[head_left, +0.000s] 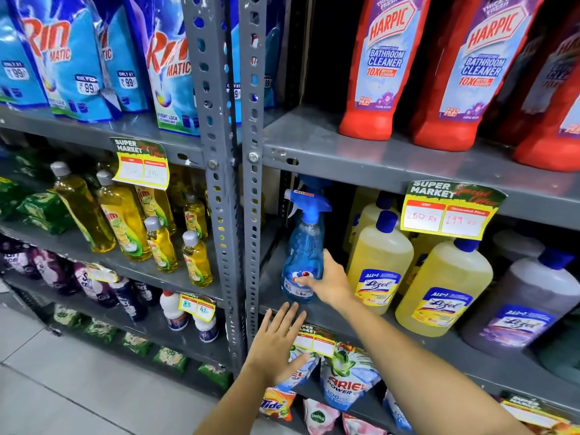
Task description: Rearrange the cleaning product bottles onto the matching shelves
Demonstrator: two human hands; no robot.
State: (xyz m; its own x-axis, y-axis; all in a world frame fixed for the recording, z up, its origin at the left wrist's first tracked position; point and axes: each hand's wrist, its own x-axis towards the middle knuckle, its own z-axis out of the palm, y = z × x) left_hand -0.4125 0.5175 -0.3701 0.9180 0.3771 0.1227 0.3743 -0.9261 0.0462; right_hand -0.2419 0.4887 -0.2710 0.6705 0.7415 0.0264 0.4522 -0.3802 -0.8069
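At the far left, blue detergent pouches [72, 58] are stacked on the top shelf, and yellow dish-liquid bottles [125, 221] are ranged on the shelf below, beside the perforated grey upright [219, 183]. Just right of that upright, the left hand [276, 343] is held flat with fingers spread, in front of the shelf edge [361, 328] and apart from any bottle; its grip is wide and holds nothing.

The blue spray bottle [303, 255] is stood upright at the left end of the middle shelf of the right-hand bay, near the upright. The right hand [329, 284] is closed around its lower body, thumb laid across the label. The bottle is judged fairly light, of stiff clear plastic with liquid that may slosh, and its smooth wall could prove slippery. A hold at the narrow waist below the trigger head [309, 199] would probably be surer, and the trigger itself is best left unpressed.

Further right, yellow floor-cleaner bottles [379, 262] are set just beside the spray bottle, then a purple one [518, 309]. Red bathroom-cleaner bottles [373, 73] are lined up on the shelf above. The painted metal shelf looks smooth and hard, so sliding should be easy. Headroom under the upper shelf appears tight for the tall trigger head, and a price tag [448, 208] hangs over the edge.
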